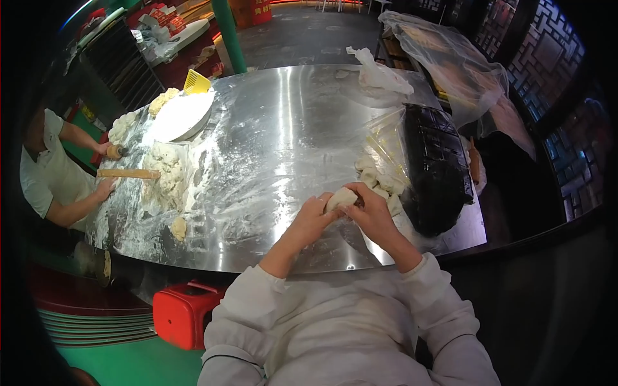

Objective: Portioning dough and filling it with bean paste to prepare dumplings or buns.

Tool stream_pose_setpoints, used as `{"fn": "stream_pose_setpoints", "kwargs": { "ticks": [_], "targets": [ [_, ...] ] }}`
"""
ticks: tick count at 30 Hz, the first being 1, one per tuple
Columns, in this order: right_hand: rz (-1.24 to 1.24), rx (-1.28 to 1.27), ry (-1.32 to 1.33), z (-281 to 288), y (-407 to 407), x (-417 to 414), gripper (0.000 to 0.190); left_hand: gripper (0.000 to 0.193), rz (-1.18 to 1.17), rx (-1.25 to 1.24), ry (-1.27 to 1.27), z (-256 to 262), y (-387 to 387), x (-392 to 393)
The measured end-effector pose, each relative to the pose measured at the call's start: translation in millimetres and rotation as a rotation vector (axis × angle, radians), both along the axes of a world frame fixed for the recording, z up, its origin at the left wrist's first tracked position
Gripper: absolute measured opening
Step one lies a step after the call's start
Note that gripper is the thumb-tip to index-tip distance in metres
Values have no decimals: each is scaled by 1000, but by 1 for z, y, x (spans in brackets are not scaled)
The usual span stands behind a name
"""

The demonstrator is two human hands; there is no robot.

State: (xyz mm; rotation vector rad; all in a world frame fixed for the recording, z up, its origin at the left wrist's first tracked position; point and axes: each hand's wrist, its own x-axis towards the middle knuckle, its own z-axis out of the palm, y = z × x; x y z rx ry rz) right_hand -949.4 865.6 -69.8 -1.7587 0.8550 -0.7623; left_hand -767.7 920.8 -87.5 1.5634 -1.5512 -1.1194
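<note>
Between my two hands is a pale piece of dough (342, 199), held just above the stainless steel table (251, 159). My left hand (316, 217) grips it from the left, and my right hand (369, 210) holds its right side with fingers curled over. Several more dough pieces (381, 181) lie in a heap just beyond my right hand. Beside them, partly under clear plastic film (386, 140), rests a bulky thing wrapped in black plastic (432, 164).
At left a co-worker (58, 169) handles a wooden rolling pin (115, 151) near a large floured dough mass (164, 176). A basin of flour (182, 116), a yellow scoop (196, 82) and a crumpled plastic bag (381, 75) stand farther back. A red stool (178, 316) is below the table edge.
</note>
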Motion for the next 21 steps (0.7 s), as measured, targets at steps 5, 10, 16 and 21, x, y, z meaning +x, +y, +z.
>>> {"fn": "stream_pose_setpoints", "kwargs": {
  "ticks": [5,10,16,21],
  "targets": [
    [157,-9,67,-2,-17,-10,46,40,-62,156,627,0,4,1],
    [161,230,-59,13,-3,14,48,55,-12,241,776,10,6,0],
    [131,122,-116,23,6,30,35,61,176,212,821,15,14,4],
    [26,90,-113,12,15,50,23,52,325,251,896,10,19,2]
  ]
}}
